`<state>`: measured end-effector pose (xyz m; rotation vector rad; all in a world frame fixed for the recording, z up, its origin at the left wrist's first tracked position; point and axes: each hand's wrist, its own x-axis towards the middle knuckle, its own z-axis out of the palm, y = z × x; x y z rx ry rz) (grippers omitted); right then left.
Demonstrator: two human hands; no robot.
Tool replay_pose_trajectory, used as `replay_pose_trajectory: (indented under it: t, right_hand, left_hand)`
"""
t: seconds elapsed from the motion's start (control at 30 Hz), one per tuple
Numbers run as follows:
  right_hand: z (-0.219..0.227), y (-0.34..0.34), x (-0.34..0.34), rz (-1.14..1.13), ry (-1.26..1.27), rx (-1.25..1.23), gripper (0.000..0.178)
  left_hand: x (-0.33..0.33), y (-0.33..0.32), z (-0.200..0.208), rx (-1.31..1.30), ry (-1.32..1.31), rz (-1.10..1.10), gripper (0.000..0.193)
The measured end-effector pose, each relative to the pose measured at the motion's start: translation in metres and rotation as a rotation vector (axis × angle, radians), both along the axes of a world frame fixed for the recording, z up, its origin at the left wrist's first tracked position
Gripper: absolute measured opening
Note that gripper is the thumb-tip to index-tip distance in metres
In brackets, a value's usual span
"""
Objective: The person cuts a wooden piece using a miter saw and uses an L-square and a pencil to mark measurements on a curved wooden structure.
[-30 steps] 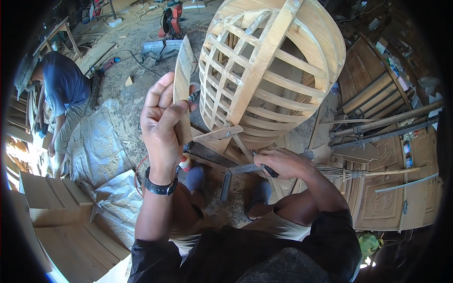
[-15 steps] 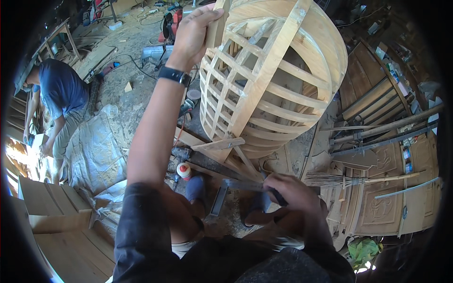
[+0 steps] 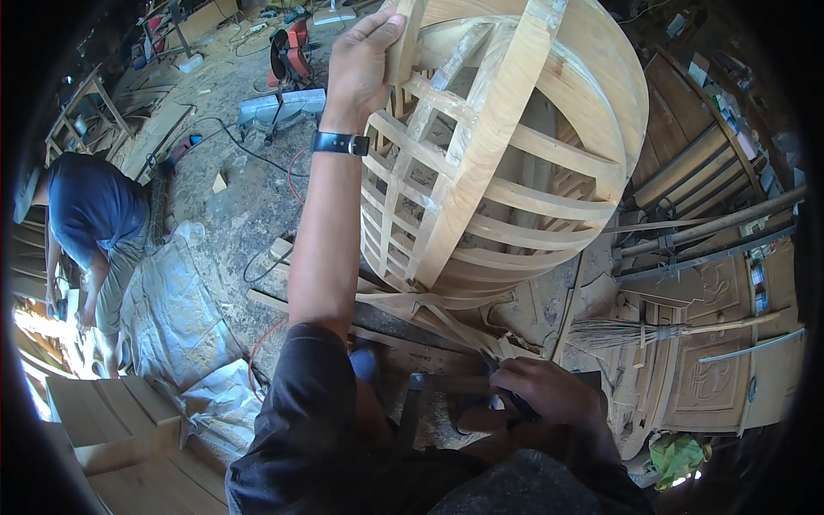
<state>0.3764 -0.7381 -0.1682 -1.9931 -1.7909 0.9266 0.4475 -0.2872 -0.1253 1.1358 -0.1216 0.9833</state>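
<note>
Far on the left, another person in a blue shirt [image 3: 90, 206] bent over near some pale wooden boards [image 3: 103, 416]. A crumpled grey plastic sheet [image 3: 172, 318] lay on the dusty floor just beside them. Further back stood a red and grey saw machine [image 3: 287, 73] with cables around it.

The person's left hand [image 3: 365, 64] reached up high, with a black wristband [image 3: 339, 143] on the wrist. Its fingers were curled around a thin wooden slat [image 3: 403, 39] at the top edge of a big round wooden frame [image 3: 506, 163]. The thumb pressed on the near side of the slat. The frame was made of curved pale ribs crossed with strips, like a cage, and it stood in the middle, tilted on scraps of wood.

Lower down, the right hand [image 3: 549, 395] was closed around a dark tool [image 3: 481, 386] just beside the bottom of the frame. What kind of tool could not be told.

To the right lay a straw broom [image 3: 618, 335], and carved wooden panels [image 3: 712, 378] leaned near it.
</note>
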Motion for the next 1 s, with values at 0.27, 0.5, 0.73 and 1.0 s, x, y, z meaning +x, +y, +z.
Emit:
replay_pose_trajectory:
  t: [0.27, 0.5, 0.73, 1.0]
  right_hand:
    - [-0.003, 0.009, 0.026, -0.021, 0.002, -0.016, 0.040]
    - [-0.005, 0.010, 0.029, 0.002, 0.013, -0.005, 0.036]
    - [-0.010, 0.005, 0.030, -0.009, -0.002, 0.096, 0.026]
    - [-0.010, 0.006, 0.028, -0.003, 0.011, 0.054, 0.026]
  left_hand:
    - [0.024, -0.040, 0.019, -0.015, 0.078, 0.001, 0.018]
    - [0.015, -0.040, 0.019, 0.129, 0.277, 0.125, 0.022]
    - [0.011, -0.041, 0.021, 0.225, 0.351, 0.192, 0.025]
    - [0.010, -0.045, 0.022, 0.261, 0.355, 0.241, 0.025]
